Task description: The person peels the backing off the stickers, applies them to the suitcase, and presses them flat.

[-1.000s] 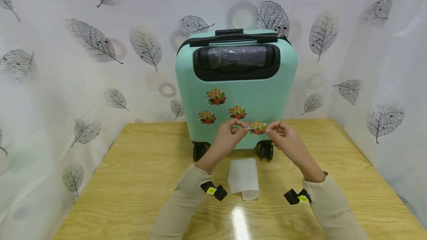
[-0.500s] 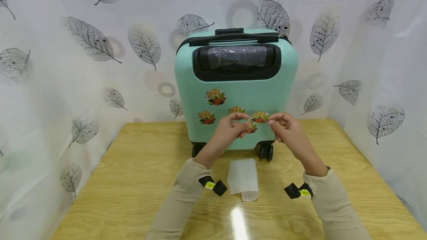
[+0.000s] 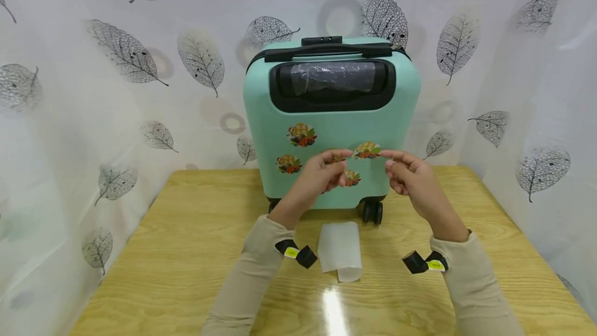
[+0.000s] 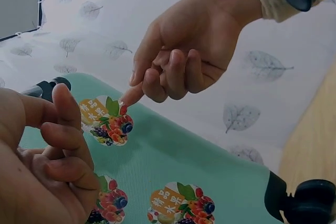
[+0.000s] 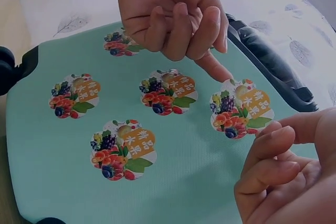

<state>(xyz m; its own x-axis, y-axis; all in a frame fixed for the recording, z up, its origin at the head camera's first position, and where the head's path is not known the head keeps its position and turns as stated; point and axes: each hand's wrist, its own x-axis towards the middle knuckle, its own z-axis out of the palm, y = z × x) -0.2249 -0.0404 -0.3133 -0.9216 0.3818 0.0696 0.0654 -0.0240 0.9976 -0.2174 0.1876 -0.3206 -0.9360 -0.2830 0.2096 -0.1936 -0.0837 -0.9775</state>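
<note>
A round-lobed fruit sticker (image 3: 367, 150) lies on the front of the mint-green suitcase (image 3: 261, 118). Its left edge is touched by the extended index finger of my left hand (image 3: 322, 172), whose thumb stands apart below. From the other side the straight index finger of my right hand (image 3: 412, 183) meets the right edge. The remaining fingers of both hands are loosely bent, as the right wrist view shows on the left hand (image 5: 170, 19). Several matching stickers are on the suitcase, among them an upper-left one (image 3: 302, 135) and a lower one (image 5: 123, 150). My left hand partly covers two in the head view.
The suitcase stands on black wheels (image 3: 372, 212) on a wood-grain table (image 3: 196, 242), with its black handle recess (image 3: 333, 102) at the top. In front lies a white paper sheet (image 3: 339, 248) with a curled end. A leaf-patterned curtain (image 3: 210, 9) hangs behind and at both sides.
Both hands have moved up with the sticker, from over the low sticker to above and right of it. Their thumb-and-finger pinches have opened, leaving index fingers on its edges.
</note>
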